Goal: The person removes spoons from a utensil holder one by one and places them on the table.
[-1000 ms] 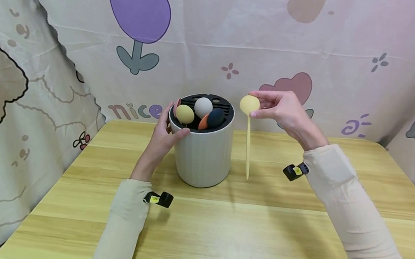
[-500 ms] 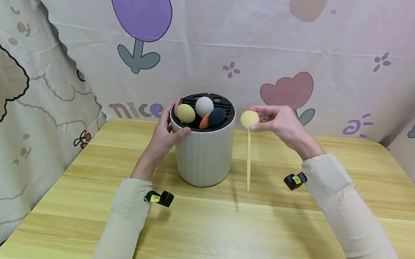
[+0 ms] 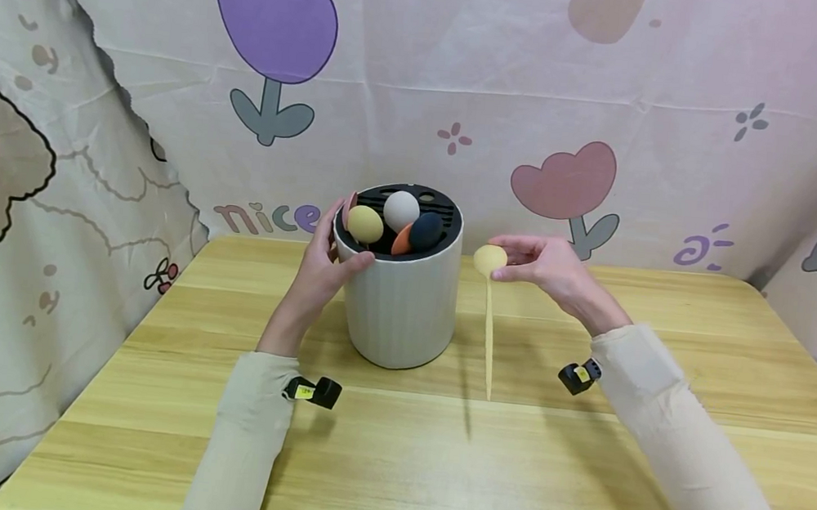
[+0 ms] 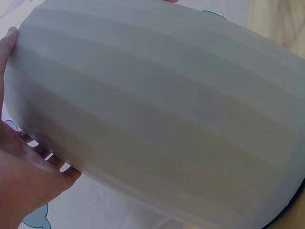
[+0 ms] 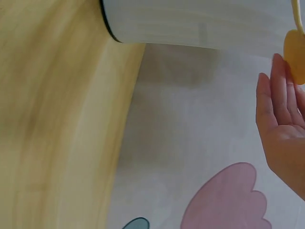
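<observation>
A yellow spoon hangs bowl-up with its thin handle pointing down, its tip near the table. My right hand pinches the bowl between thumb and fingers; part of this grip is cut off in the right wrist view. Just left of it stands a whitish ribbed utensil holder with a black slotted top. Around its upper left side my left hand grips, thumb in front and fingers behind. From the slots rise a yellow spoon head, a white one, a navy one, and partly hidden orange and pink ones.
Under everything is a light wooden table. A patterned cloth hangs close behind the table's far edge and along the left side. Each sleeve carries a small black camera, one by the left wrist.
Step by step my right hand has come down with the yellow spoon, its handle tip now lower and nearer the table. The left hand and the utensil holder have stayed put.
</observation>
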Demonstrator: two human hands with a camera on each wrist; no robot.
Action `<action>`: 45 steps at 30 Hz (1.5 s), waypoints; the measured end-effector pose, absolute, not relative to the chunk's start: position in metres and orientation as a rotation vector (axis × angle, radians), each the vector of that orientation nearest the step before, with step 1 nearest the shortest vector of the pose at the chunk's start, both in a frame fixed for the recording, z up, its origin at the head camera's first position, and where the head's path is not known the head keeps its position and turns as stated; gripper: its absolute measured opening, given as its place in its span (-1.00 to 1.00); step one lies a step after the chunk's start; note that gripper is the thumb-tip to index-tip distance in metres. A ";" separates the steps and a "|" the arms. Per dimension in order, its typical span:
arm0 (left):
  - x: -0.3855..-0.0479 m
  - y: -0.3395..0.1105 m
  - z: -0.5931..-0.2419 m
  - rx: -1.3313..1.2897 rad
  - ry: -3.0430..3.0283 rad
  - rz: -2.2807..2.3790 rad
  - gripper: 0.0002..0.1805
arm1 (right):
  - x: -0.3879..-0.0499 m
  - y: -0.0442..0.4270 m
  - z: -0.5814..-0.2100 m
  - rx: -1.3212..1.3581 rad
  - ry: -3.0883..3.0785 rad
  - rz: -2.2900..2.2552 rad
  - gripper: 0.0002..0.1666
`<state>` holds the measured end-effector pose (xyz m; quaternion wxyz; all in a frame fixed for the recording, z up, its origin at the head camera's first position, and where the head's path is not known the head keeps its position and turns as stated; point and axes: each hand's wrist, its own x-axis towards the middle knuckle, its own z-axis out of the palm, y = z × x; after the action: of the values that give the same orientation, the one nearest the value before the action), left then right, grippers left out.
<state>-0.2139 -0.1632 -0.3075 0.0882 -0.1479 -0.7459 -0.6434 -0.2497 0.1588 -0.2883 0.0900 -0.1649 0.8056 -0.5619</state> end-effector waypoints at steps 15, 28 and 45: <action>-0.215 -0.164 -0.308 -0.441 -2.227 -1.911 0.14 | -0.249 0.165 -0.318 -0.427 2.402 -1.622 -0.34; -0.215 -0.164 -0.309 -0.432 -2.227 -1.902 0.18 | -0.249 0.164 -0.345 -0.439 2.437 -1.501 -0.32; -0.216 -0.163 -0.310 -0.445 -2.204 -1.920 0.26 | -0.247 0.160 -0.377 -0.399 2.333 -1.499 -0.36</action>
<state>-0.2155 -0.1628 -0.3098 0.0924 -0.1500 -0.7422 -0.6466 -0.2475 0.1600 -0.3767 0.1692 -0.1404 0.8206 -0.5275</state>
